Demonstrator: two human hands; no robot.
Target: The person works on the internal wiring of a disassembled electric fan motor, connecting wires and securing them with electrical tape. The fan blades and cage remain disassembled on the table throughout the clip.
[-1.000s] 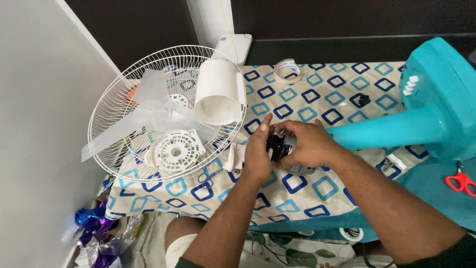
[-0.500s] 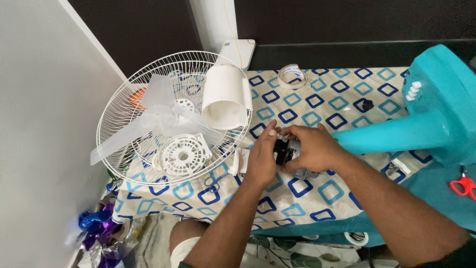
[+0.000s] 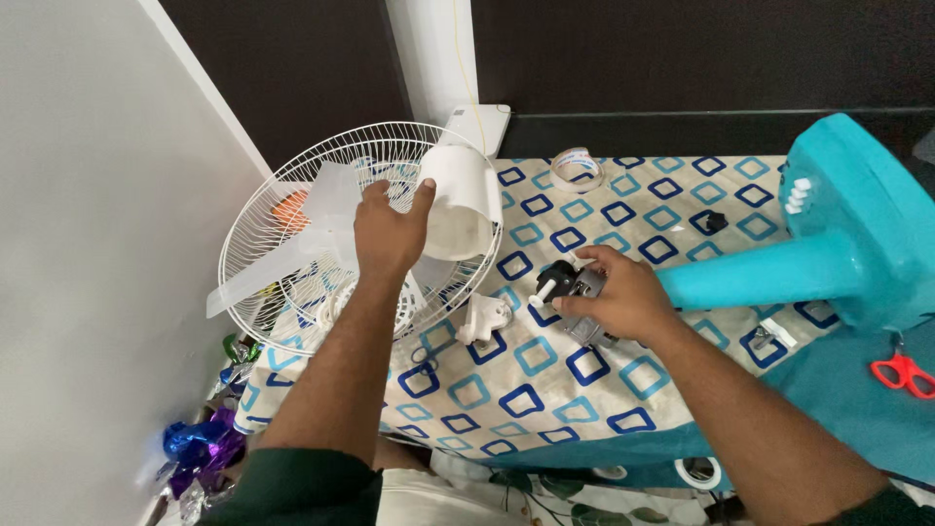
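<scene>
A patterned cloth (image 3: 545,390), cream with blue and teal squares, is spread across the centre of the frame. At centre, the right hand (image 3: 623,297) is closed around a small dark fan motor (image 3: 575,287); its white shaft points toward the left of the frame, and the motor is held at the end of a teal fan stand (image 3: 769,278) that runs to the right edge, where its broad teal base (image 3: 867,224) is seen.

Left of centre, the left hand (image 3: 390,229) is raised over a white wire fan guard (image 3: 292,282); the thumb is set against the rim of a white cylindrical motor cover (image 3: 463,200), the fingers are spread and curled loosely; whether the cover is truly gripped cannot be told. Translucent white fan blades (image 3: 292,253) are lying inside the guard, partly hidden by the forearm.

Just below the guard, toward centre, a small white plastic fitting (image 3: 484,317) is resting on the cloth, apart from both hands. A roll of clear tape (image 3: 577,168) is noted at upper centre; a small black knob (image 3: 714,221) lies to its right, near the base. Red-handled scissors (image 3: 906,373) are seen at the right edge on teal fabric. Shiny blue and purple foil (image 3: 200,448) is piled at lower left beside a white wall (image 3: 88,244).
</scene>
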